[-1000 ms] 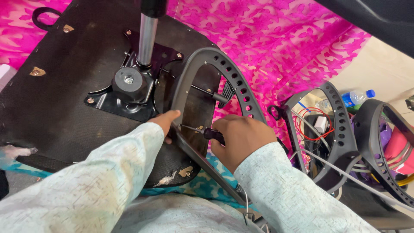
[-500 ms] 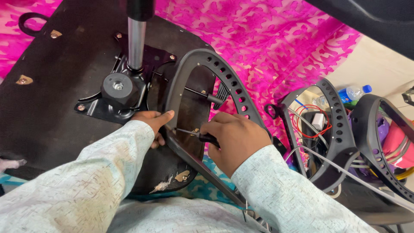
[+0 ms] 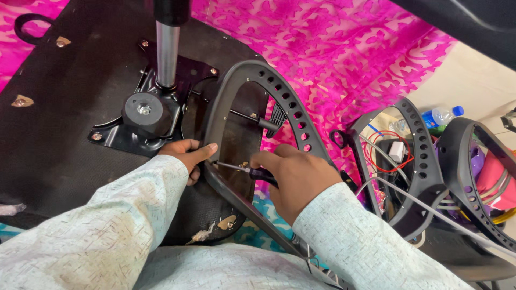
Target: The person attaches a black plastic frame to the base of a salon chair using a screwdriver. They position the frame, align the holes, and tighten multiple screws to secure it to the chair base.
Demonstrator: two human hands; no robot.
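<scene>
Two spare armrests [image 3: 414, 161] lie beside the right hand [image 3: 293, 177]

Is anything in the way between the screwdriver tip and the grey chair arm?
Nothing visible blocks it. The right hand holds the screwdriver, and its tip already meets the grey armrest frame right beside the left hand's fingertip, which rests on the frame.

Under the hands lies a flat black chair-seat underside [image 3: 64, 139] with a black metal bracket [image 3: 161, 102] and a shiny silver steel column [image 3: 167, 53]. Between the hands curves a dark grey plastic armrest loop [image 3: 293, 115], dotted with round holes. Beyond the hands spreads a bright magenta cloth with paler pink blotches [image 3: 344, 48]. Both sleeves [image 3: 107, 225] are pale mint with fine dark flecks. The screwdriver handle [image 3: 263, 176] is black.
</scene>
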